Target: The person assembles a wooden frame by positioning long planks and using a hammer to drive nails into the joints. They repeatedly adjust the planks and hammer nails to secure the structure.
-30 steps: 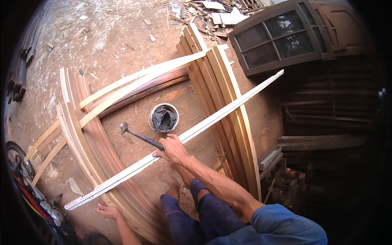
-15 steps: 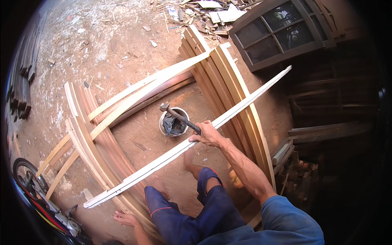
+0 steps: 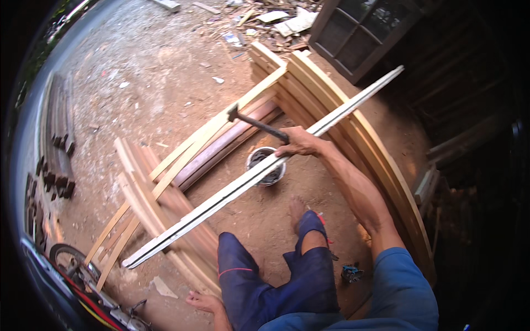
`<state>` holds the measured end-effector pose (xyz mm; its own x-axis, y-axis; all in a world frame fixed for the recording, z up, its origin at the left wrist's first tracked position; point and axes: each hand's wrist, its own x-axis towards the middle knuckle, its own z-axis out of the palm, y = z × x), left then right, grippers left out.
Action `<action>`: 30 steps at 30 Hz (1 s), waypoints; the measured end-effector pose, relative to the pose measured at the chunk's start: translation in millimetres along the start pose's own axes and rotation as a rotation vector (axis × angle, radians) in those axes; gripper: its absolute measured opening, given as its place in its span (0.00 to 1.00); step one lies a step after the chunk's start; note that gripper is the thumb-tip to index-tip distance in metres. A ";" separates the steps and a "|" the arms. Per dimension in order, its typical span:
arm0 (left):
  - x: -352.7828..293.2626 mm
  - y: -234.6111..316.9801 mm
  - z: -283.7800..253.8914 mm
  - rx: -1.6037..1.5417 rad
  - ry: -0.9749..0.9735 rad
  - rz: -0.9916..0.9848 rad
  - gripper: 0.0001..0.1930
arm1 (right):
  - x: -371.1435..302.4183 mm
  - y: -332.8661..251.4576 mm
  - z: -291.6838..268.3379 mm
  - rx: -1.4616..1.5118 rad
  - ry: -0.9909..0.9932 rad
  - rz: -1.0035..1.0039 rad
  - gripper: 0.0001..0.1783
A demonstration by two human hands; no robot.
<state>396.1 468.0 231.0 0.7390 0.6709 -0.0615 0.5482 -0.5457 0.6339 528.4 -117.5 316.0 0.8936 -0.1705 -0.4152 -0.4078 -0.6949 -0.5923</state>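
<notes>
My right hand (image 3: pixel 301 142) is closed round the dark handle of a hammer (image 3: pixel 259 126), whose head points up and left. The same hand also grips a long white wooden strip (image 3: pixel 215 204), its thumb against the edge. A dark groove runs along the strip, which slants across a left stack of brown boards (image 3: pixel 144 199) and a right stack of long planks (image 3: pixel 381 151). At the lower left, beside the near end of the left stack, my left hand (image 3: pixel 205 302) holds nothing, fingers loosely apart.
A white bucket (image 3: pixel 250 160) with dark contents stands between the stacks. Two thin light slats (image 3: pixel 212 128) bridge the stacks at the far side. A bicycle wheel (image 3: pixel 69 258) is at the left, dark beams (image 3: pixel 55 149) beyond it. A paned wooden frame (image 3: pixel 359 47) leans far right, near scrap wood (image 3: pixel 276 27).
The view has shifted, so the stacks sit lower and further right. The strip has turned, now showing its dark groove. The hammer head has moved from over the bucket to over the slats.
</notes>
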 end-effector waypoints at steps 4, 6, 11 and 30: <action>-2.1 -4.3 -1.4 -0.036 0.004 0.009 0.16 | -14.4 -10.1 13.0 -0.044 0.027 0.089 0.29; -1.0 -4.8 -3.7 -0.076 -0.013 -0.054 0.15 | -20.1 -16.1 16.3 0.010 0.065 0.035 0.25; 32.9 -2.4 -13.6 -0.528 0.039 -0.171 0.13 | -32.7 -26.3 20.7 -0.058 0.084 0.033 0.25; 204.1 20.8 7.3 -0.489 -0.149 0.060 0.10 | -21.0 -79.6 46.5 0.134 0.313 0.022 0.16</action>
<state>561.1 589.9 226.0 0.8310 0.5471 -0.1004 0.2819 -0.2585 0.9240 533.3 -26.1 339.8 0.8898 -0.4055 -0.2092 -0.4305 -0.5941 -0.6795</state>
